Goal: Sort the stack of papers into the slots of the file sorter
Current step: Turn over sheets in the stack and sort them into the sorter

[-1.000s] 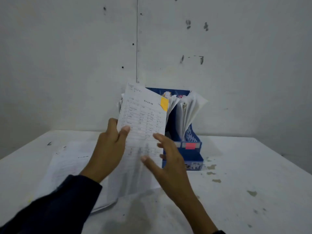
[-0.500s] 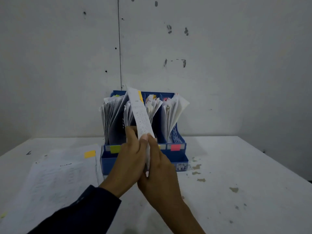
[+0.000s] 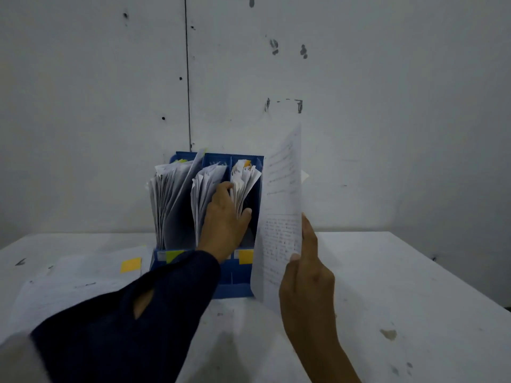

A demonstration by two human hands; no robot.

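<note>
A blue file sorter (image 3: pixel 235 283) stands at the table's back against the wall, its slots stuffed with white sheets. My left hand (image 3: pixel 225 219) reaches into it, fingers spread against the papers of the third slot (image 3: pixel 243 183), thumb on their right side. My right hand (image 3: pixel 307 277) holds a printed sheet (image 3: pixel 280 217) upright by its lower right edge, just right of the sorter and covering its right end. The stack of papers (image 3: pixel 74 288) lies flat on the table to the left, with a yellow sticky tab (image 3: pixel 130 265) on the top sheet.
The white table (image 3: pixel 401 299) is stained with small spots at the right. A bare grey wall (image 3: pixel 359 106) rises directly behind the sorter. Yellow labels (image 3: pixel 245 256) mark the sorter's front lip. My dark sleeve (image 3: pixel 124 327) crosses the lower left.
Both hands held the sheet edge-on before the sorter. Now the right hand alone holds it, shifted right, while the left hand has let go and reached into the sorter's papers.
</note>
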